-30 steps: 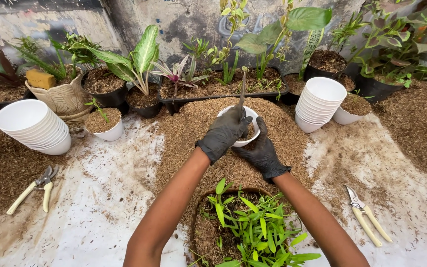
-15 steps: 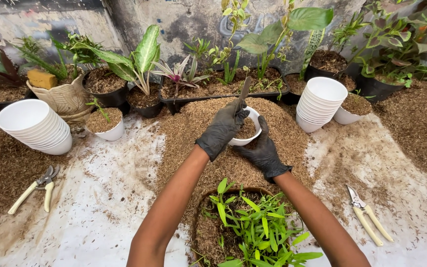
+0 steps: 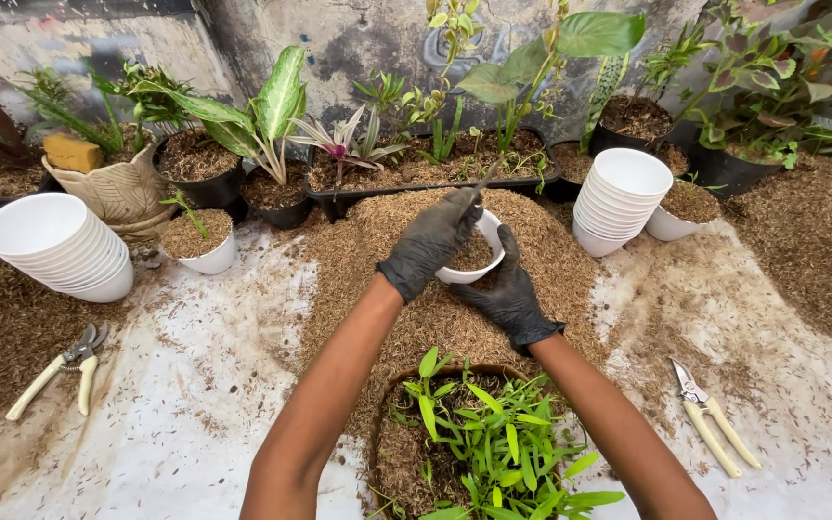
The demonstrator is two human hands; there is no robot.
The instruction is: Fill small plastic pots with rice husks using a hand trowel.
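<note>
White pot (image 3: 474,255) sits right over the mound of brown husk (image 3: 455,289), partly filled with the same brown mix. Right hand (image 3: 507,289), in a black glove, cups the pot from below and the near side, fingers curled around its wall. Left hand (image 3: 432,236), also gloved in black, comes over the pot's far-left rim, fingers pinched closed on a thin stem (image 3: 483,178) that pokes up out of the pot.

Just right of the pot, a stack of white pots (image 3: 623,193) stands upright; far left of it, a second stack of white pots (image 3: 55,246) lies tipped on its side. Near that one, a single filled white pot (image 3: 199,241) holds a small green sprout. Pale-handled pruners (image 3: 55,371) lie well left of the pot, and another pair of pruners (image 3: 715,414) well to its right. Below the pot, a round basket of green shoots (image 3: 479,443) sits between the forearms.

Compared with half a second back, the pot has barely moved; the left hand has dropped lower over the rim and the stem leans further right.
</note>
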